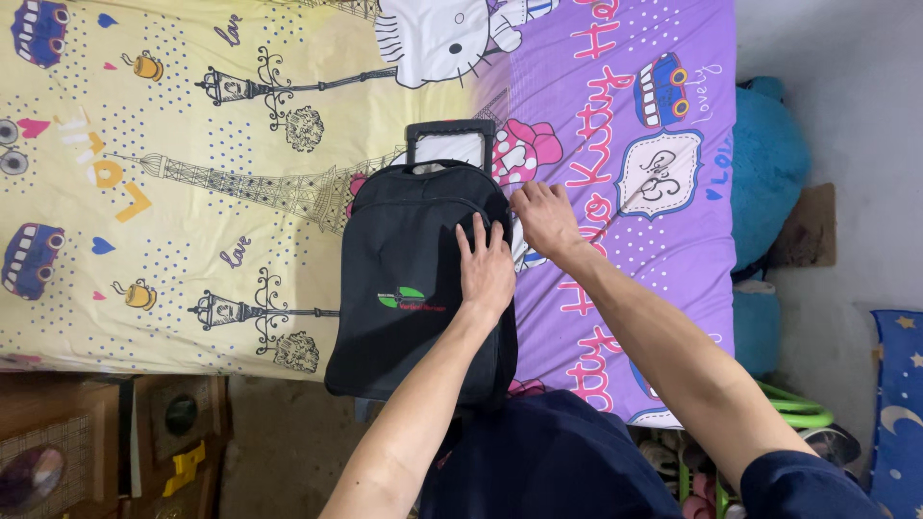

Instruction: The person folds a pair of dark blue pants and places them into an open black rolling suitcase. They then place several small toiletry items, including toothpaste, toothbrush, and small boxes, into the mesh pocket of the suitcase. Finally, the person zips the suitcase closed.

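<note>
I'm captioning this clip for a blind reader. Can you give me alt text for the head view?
A person's left hand lies flat on a black backpack on a bed, while the right hand touches the bag's right edge. The bed sheet is yellow and purple with cartoon prints.

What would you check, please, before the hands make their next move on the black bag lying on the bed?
1. Black bag flat on the printed bedsheet: ok.
2. Left hand pressed flat on the bag front: ok.
3. Right hand at the bag's upper right edge: ok.
4. Zipper pull gripped: cannot tell, fingers hide it.
5. Pull handle free of the hands: ok.
6. Bag fully on the bed: not ok, its lower end overhangs the edge.
</note>
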